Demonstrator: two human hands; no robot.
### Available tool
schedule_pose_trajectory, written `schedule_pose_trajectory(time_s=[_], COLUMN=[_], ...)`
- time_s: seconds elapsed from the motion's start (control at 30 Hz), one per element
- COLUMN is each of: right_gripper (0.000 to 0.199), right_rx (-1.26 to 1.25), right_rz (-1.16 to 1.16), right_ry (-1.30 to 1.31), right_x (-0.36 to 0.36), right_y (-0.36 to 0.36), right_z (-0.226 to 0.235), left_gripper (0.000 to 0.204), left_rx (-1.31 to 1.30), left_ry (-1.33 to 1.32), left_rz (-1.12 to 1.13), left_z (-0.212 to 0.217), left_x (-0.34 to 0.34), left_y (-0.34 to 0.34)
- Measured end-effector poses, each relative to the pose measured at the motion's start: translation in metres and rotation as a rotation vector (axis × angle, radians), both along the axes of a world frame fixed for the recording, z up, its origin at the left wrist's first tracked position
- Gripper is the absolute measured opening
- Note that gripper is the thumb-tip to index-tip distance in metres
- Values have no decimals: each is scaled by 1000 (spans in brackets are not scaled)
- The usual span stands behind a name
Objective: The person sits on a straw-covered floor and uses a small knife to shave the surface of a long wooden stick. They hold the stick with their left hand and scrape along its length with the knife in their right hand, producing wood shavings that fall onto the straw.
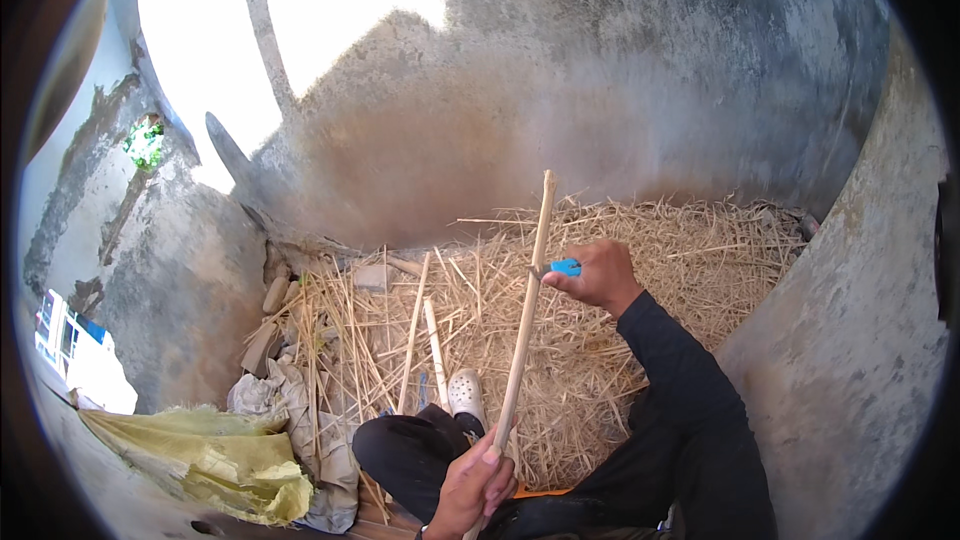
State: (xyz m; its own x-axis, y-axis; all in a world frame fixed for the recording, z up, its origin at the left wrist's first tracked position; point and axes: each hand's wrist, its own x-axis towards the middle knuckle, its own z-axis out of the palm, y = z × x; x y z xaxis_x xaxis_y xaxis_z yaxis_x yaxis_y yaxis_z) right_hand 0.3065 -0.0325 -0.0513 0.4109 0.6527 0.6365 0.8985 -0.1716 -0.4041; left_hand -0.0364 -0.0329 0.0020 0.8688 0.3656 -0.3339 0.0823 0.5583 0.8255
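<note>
A long pale wooden stick [520, 350] slants up in front of me, its lower end near my lap and its top close to the wall. Low down, my left hand [474, 480] is closed around it. My right hand [602, 275] grips a small blue-handled knife [566, 267] at the stick's upper half. The dark blade meets the stick's right side; how deep it cuts is too small to tell. Two more pale strips [435, 350] stand slanted just left of the stick, by my white clog [466, 395].
Straw and shavings [680, 270] cover the floor. A grey wall [600, 70] stands ahead, with another wall [850, 340] close on the right. At the left lie a yellow woven sack [215, 455], a crumpled pale sack [315, 430] and several stones [277, 292]. A brick-like block [374, 278] sits near the wall.
</note>
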Motion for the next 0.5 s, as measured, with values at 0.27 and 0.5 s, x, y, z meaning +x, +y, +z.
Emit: schedule_pose_trajectory(time_s=[0.27, 0.5], right_gripper=[79, 81], right_rx=[-15, 146], right_rz=[-220, -287], right_ry=[181, 399], right_x=[46, 104], right_y=[9, -28], right_z=[-8, -27], left_gripper=[48, 54], left_rx=[-50, -168], left_ry=[-9, -29], left_rz=[28, -14], left_z=[-7, -6], left_x=[-7, -15], left_y=[-12, -19])
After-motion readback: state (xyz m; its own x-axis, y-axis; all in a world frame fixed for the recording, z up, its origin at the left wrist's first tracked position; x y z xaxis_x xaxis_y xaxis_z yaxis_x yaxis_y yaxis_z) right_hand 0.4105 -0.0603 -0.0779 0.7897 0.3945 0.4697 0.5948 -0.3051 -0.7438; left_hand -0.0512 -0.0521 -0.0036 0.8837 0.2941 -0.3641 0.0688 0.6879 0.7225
